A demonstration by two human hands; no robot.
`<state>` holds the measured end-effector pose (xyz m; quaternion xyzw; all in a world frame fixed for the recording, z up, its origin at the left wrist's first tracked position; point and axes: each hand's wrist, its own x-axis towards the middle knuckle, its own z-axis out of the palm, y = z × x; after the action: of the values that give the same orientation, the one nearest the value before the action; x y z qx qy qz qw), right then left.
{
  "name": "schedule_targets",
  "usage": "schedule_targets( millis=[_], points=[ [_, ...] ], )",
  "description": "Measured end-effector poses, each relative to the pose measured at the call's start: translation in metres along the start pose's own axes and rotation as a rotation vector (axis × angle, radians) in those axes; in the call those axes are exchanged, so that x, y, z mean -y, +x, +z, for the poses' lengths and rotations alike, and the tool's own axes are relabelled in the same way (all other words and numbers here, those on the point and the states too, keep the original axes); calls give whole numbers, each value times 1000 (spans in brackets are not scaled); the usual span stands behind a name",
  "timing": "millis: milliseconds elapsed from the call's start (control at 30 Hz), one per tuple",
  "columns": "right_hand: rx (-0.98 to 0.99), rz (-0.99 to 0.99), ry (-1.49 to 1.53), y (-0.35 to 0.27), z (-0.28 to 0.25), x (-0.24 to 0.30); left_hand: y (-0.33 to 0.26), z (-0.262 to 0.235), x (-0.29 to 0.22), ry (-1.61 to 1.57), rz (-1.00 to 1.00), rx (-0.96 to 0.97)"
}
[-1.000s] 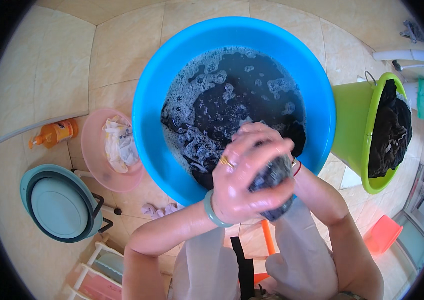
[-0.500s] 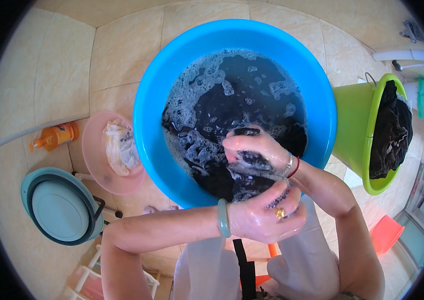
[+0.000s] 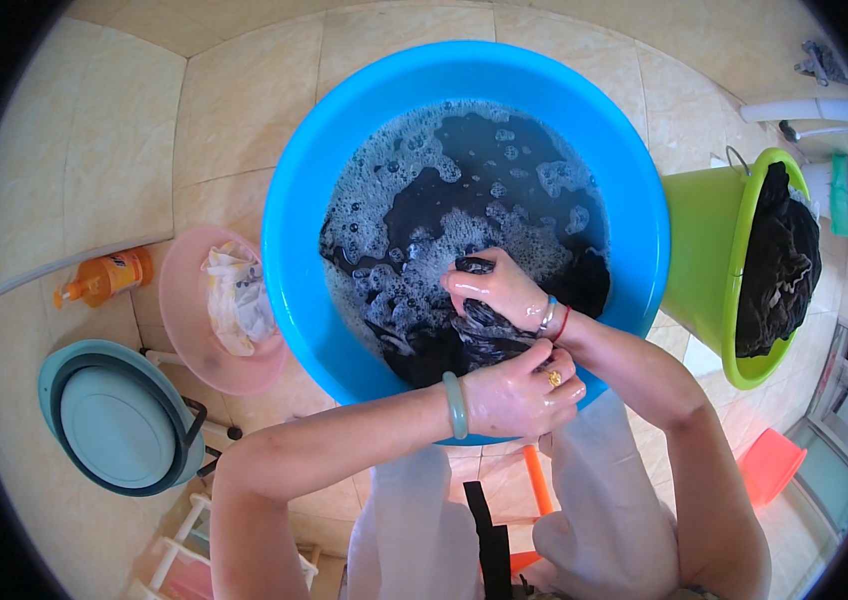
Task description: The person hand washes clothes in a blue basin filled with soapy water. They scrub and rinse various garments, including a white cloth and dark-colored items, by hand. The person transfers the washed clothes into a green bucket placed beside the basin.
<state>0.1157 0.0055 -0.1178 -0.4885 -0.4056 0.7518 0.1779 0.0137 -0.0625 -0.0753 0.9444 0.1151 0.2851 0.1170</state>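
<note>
A big blue basin [image 3: 634,270] holds grey, sudsy water with black wet cloth [image 3: 429,350] in it. My right hand [image 3: 504,292], with a red cord and a bangle at the wrist, is closed round a bunched part of this cloth just above the suds. Nearer the basin's front rim, my left hand [image 3: 519,392], wearing a green bangle and a gold ring, grips another stretch of the same cloth. The fabric runs between both hands, wet and foamy. What kind of garment it is cannot be made out, as much of it lies under water.
At the right stands a green bucket [image 3: 696,255] with dark clothes [image 3: 779,265]. To the left are a pink basin [image 3: 179,300] with white cloth [image 3: 236,300], an orange pump bottle [image 3: 109,277] and a teal folding basin [image 3: 119,420]. A red container [image 3: 772,467] sits at lower right.
My left hand has shifted slightly up and left, closer to the right hand. More foam has spread over the water beyond my right hand.
</note>
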Motion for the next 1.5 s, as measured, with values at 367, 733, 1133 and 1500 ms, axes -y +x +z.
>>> schedule_targets(
  millis=[367,733,1133,1500],
  points=[
    [-332,223,763,-3,-14,-21,-30,-31,34,-449,-888,-566],
    [-118,-101,802,-67,-47,35,-36,-44,41,-1937,-1411,-1232],
    [-675,-664,287,-291,-182,130,194,-15,-23,-1737,-798,-788],
    [-1134,-291,-872,-345,-208,28,276,41,11,-226,-507,-114]
  ],
)
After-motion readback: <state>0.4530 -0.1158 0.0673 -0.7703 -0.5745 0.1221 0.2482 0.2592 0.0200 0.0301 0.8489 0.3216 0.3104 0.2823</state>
